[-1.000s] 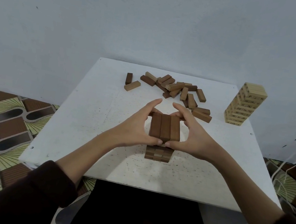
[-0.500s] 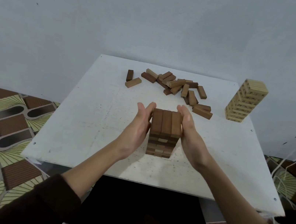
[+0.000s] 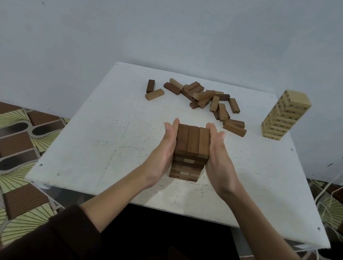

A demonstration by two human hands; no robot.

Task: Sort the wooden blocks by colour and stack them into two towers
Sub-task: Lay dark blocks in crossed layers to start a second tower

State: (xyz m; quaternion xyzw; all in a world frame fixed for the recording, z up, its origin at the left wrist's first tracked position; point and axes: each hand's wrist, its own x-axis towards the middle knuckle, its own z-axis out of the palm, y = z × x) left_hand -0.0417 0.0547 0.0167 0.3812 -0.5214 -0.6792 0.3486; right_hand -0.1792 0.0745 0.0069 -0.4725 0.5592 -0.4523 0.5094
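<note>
stacked tower (image 3: 193, 142) on table (image 3: 108, 138), centre-front | left hand (image 3: 161, 153) flat against its left side, right hand (image 3: 220, 162) against its right | loose block pile (image 3: 205, 96) behind it | second tower (image 3: 285, 116) behind it, far right

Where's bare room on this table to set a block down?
Bare: left side of the table, from the left hand to the edge, and right of the right hand, nearer than the light tower. Crowded: loose blocks at the back.
</note>
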